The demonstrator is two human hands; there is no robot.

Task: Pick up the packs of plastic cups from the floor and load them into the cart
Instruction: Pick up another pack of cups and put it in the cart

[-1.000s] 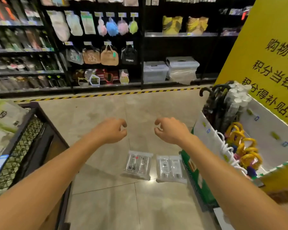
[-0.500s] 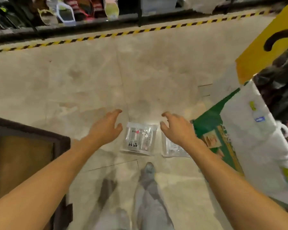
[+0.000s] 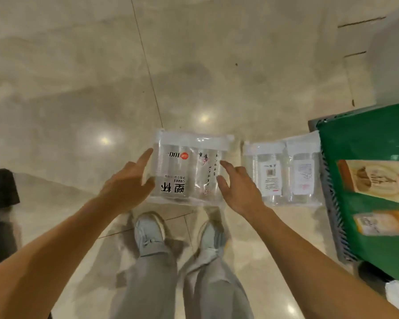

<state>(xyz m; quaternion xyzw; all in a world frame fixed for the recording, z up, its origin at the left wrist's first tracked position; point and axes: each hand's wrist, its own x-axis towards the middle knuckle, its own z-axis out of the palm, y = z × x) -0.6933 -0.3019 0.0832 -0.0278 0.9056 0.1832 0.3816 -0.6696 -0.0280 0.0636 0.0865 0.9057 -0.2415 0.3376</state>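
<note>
Two clear packs of plastic cups lie flat on the beige tiled floor. The near pack (image 3: pixel 189 171) carries black characters and a red dot. My left hand (image 3: pixel 127 183) is at its left edge, fingers spread and straight. Over the pack's right side, my right hand (image 3: pixel 237 187) is spread in the same way. Neither hand grips the pack, and contact cannot be told. The second pack (image 3: pixel 283 173), with a barcode label, lies to the right against a green crate. A dark corner of the cart (image 3: pixel 0 192) shows at the left edge.
A green crate (image 3: pixel 366 180) with printed pictures stands on the right, a white surface (image 3: pixel 392 54) behind it. My two feet in grey shoes (image 3: pixel 148 233) stand just below the near pack. Open floor stretches ahead and to the left.
The view has tipped down and moved closer to the floor. Both hands have dropped from in front of me to the two sides of the near pack, fingers now spread.
</note>
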